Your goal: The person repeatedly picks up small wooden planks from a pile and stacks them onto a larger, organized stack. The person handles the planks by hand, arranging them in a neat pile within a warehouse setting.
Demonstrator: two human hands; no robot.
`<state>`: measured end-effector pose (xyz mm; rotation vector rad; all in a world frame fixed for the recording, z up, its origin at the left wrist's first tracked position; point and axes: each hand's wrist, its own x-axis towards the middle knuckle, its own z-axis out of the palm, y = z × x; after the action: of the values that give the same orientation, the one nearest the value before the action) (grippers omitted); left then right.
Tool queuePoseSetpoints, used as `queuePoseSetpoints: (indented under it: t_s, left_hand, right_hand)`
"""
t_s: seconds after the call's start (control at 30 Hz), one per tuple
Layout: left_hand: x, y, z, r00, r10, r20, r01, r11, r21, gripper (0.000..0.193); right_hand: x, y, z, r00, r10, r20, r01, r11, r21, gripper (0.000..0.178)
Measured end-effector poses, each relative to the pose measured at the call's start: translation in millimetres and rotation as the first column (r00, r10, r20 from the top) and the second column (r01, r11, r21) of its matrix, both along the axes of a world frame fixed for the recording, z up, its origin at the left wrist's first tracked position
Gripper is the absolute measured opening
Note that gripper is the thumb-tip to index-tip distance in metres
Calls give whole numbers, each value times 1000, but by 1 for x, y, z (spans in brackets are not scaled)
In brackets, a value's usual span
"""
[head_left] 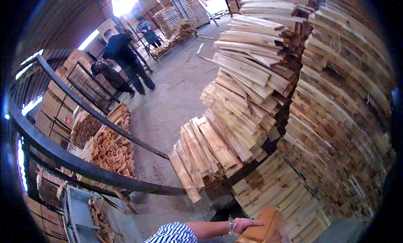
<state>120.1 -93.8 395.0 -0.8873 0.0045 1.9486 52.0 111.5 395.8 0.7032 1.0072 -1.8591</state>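
Note:
At the bottom edge, my left arm in a striped sleeve reaches in from the left, with a band at the wrist. My left hand point(243, 225) is closed on the left side of a smooth orange-brown thing point(265, 223); its kind is hard to tell, but it has rounded edges and a dark line across it. Part of my right hand point(285, 237) shows at its right side, against it, mostly cut off by the lower edge. Just beyond lies a flat panel of pale boards point(275, 188) laid side by side.
Loose boards point(222, 138) lie in a long heap ahead. A tall stack of boards point(340, 104) rises on the right. A dark metal frame point(96, 171) curves across the left, near a heap of offcuts point(113, 148). Several people stand farther off, one in dark clothes point(126, 58).

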Motion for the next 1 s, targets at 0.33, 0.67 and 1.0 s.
queuePoseSetpoints:
  t_s: [0.33, 0.67, 1.0]
  left_hand:
    - [-40, 28, -164, 873, -459, -168, 345, 822, -453, 50]
    - [-61, 78, -75, 914, -405, -38, 277, 687, -672, 52]
    - [-103, 101, -196, 522, -844, -123, 73, 188, -980, 59]
  right_hand:
    - [11, 87, -88, 954, -258, 152, 265, 964, -29, 49]
    - [39, 129, -107, 950, -314, 0, 310, 938, 156, 78]
    - [-11, 192, -161, 908, 398, 134, -245, 242, 939, 98]
